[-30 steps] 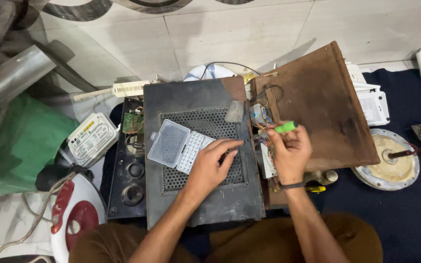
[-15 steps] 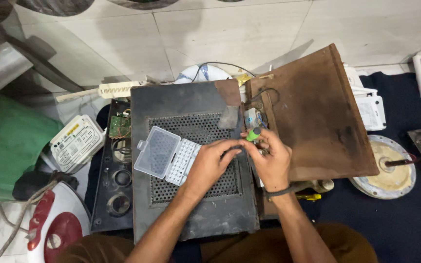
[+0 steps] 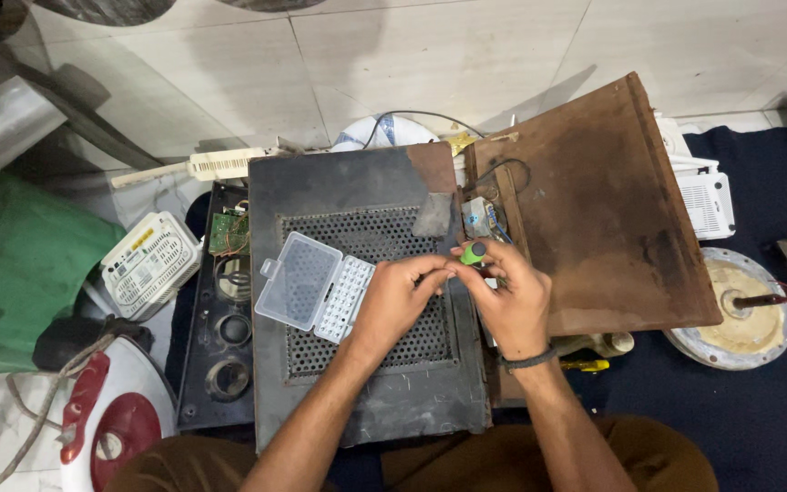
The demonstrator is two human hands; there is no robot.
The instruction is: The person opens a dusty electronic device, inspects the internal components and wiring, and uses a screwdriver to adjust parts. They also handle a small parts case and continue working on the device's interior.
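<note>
A small green-handled screwdriver (image 3: 475,252) was pinched between the closed fingertips of the right hand (image 3: 507,301) and left hand (image 3: 395,296), above the perforated black metal panel (image 3: 366,301), just right of an open clear bit case (image 3: 313,285).

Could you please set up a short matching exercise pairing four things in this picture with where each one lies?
Things:
1. clear bit case
2. green-tipped tool
3. white router
4. brown board

Places:
A. far left, beside the green cloth
B. right of the perforated metal panel
C. open on the panel
D. between the left hand and right hand

Pairs: 1-C, 2-D, 3-A, 4-B
</note>
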